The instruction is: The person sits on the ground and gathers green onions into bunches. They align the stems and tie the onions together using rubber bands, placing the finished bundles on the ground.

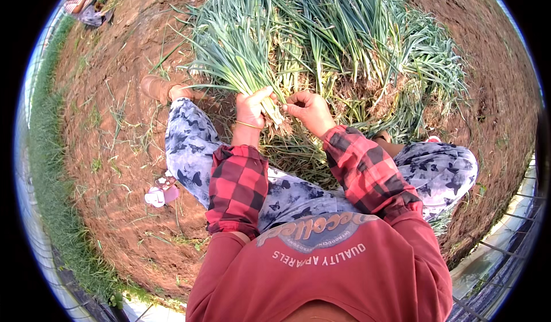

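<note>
My left hand (252, 109) is closed around the pale lower stems of a bunch of long green leafy plants (241, 68), possibly leeks or spring onions. Their roots point towards me and the leaves fan out away from me. Just right of the stems, my right hand (311, 110) pinches a thin green leaf (279, 93) between thumb and forefinger at the bunch's edge. Beyond both hands lies a large heap of the same plants (335, 25), with roots and yellowed leaves on its near side. Loose trimmed leaves (301, 156) lie below my hands, between my legs.
My bent legs in patterned trousers (189, 128) flank the loose leaves. A pink and white item (161, 196) lies on the brown soil (125, 158) at left. Grass (51, 158) borders the left side. Another person (84, 3) sits at the far upper left.
</note>
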{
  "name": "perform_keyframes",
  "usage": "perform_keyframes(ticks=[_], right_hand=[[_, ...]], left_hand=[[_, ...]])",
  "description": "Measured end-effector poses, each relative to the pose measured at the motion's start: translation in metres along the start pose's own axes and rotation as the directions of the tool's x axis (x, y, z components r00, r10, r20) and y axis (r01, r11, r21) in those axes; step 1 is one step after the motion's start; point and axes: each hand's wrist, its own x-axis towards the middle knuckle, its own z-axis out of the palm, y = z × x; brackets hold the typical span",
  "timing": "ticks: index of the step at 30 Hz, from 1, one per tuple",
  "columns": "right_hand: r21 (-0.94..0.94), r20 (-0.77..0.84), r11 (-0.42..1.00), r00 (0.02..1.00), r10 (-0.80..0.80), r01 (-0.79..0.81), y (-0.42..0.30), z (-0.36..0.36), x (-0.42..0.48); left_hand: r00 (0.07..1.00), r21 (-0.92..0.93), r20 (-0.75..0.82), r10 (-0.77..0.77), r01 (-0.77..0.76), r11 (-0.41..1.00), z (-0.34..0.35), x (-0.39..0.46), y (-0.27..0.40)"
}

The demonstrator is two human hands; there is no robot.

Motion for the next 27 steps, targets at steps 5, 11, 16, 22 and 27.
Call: perform_keyframes(ticks=[5, 11, 16, 22, 27], right_hand=[[-0.145, -0.002, 0.989, 1.000, 0.026, -0.026, 0.007, -0.007, -0.004], [-0.232, 0.128, 0.962, 0.975, 0.180, -0.147, 0.003, -0.027, -0.030], [0.104, 0.046, 0.993, 0.998, 0.044, -0.049, -0.005, 0.003, 0.012], [0.495, -0.027, 0.868, 0.999, -0.025, 0.035, -0.007, 0.003, 0.003], [0.112, 0.380, 0.944, 0.865, -0.329, 0.310, -0.022, -0.047, -0.038]], left_hand=[[0.999, -0.007, -0.033, 0.028, -0.028, 1.000, -0.009, 0.007, 0.004], [1.000, -0.105, -0.004, -0.008, 0.008, 0.994, -0.024, 0.016, 0.009], [0.999, -0.006, 0.039, -0.013, 0.014, 1.000, -0.004, 0.006, 0.008], [0.998, -0.071, -0.069, 0.012, -0.017, 0.997, -0.025, 0.021, 0.005], [0.997, -0.187, -0.060, 0.042, -0.052, 0.981, -0.033, 0.029, 0.010]])
